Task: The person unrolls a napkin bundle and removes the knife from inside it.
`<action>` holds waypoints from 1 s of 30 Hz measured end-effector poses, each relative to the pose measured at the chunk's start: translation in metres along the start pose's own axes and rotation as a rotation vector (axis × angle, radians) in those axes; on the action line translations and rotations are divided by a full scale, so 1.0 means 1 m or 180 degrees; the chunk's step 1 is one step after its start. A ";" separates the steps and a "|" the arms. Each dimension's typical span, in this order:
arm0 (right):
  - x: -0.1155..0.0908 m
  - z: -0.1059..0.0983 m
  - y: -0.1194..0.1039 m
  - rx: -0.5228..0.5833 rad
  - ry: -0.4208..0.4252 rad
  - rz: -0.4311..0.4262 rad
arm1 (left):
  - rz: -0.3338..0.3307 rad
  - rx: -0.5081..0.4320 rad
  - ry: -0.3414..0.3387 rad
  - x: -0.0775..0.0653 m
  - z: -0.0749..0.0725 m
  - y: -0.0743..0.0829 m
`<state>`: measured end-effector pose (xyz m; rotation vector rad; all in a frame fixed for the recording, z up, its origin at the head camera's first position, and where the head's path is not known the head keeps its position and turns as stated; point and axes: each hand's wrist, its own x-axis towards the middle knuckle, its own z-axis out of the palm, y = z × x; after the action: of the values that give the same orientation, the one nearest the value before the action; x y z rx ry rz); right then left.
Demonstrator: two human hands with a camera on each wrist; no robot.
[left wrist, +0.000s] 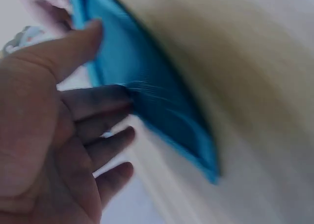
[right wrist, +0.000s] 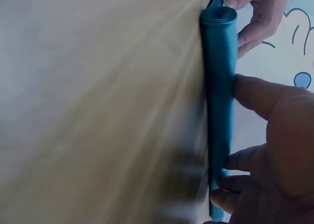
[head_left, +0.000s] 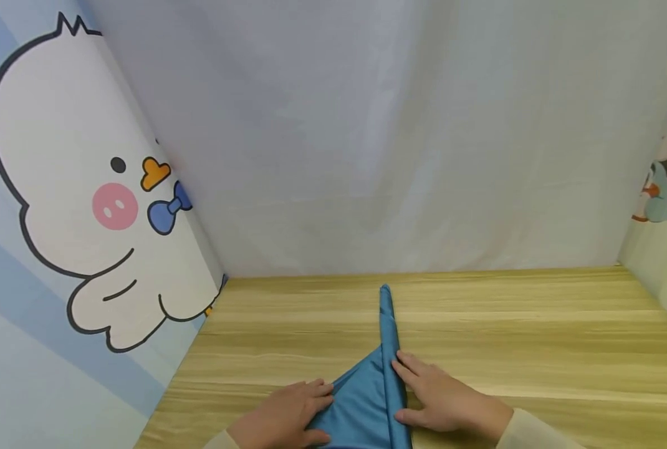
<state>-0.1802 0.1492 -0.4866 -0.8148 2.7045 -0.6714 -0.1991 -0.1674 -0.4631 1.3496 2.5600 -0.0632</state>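
A shiny blue cloth lies on the table, partly rolled. Its tight roll [head_left: 389, 365] runs front to back, narrowing to a point at the far end, and the flat triangular part [head_left: 361, 402] spreads to the left. My right hand [head_left: 442, 399] touches the right side of the roll with thumb and fingertips spread along it. The spiral end of the rolled cloth [right wrist: 219, 52] shows in the right wrist view. My left hand [head_left: 285, 415] rests at the flat part's left edge, fingers extended. In the left wrist view, thumb and fingers lie apart beside the blurred cloth [left wrist: 147, 81].
The wood-grain table [head_left: 535, 337] extends to both sides. A pale curtain [head_left: 395, 137] hangs behind its far edge. At the left stands a panel with a white cartoon bird [head_left: 58, 125], and another printed panel [head_left: 661, 187] is at the right.
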 end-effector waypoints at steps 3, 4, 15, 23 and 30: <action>0.004 -0.003 -0.003 -0.0007 -0.0039 0.0016 | -0.0076 0.0136 0.0131 0.004 -0.005 0.006; 0.005 -0.004 -0.005 -0.0007 -0.0040 0.0015 | -0.0075 0.0171 0.0177 0.007 -0.007 0.008; 0.036 -0.002 -0.021 -0.0263 -0.0120 -0.0004 | 0.0134 0.0283 0.0101 0.035 -0.003 0.029; 0.041 0.002 -0.023 -0.0393 -0.0167 0.0047 | -0.0119 0.0118 -0.0117 0.038 0.001 0.034; 0.037 0.002 -0.025 -0.0395 -0.0123 0.0070 | -0.0232 0.0067 -0.0203 0.039 0.001 0.036</action>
<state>-0.1978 0.1091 -0.4794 -0.8164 2.7378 -0.4821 -0.1911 -0.1156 -0.4706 1.2409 2.5616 -0.1442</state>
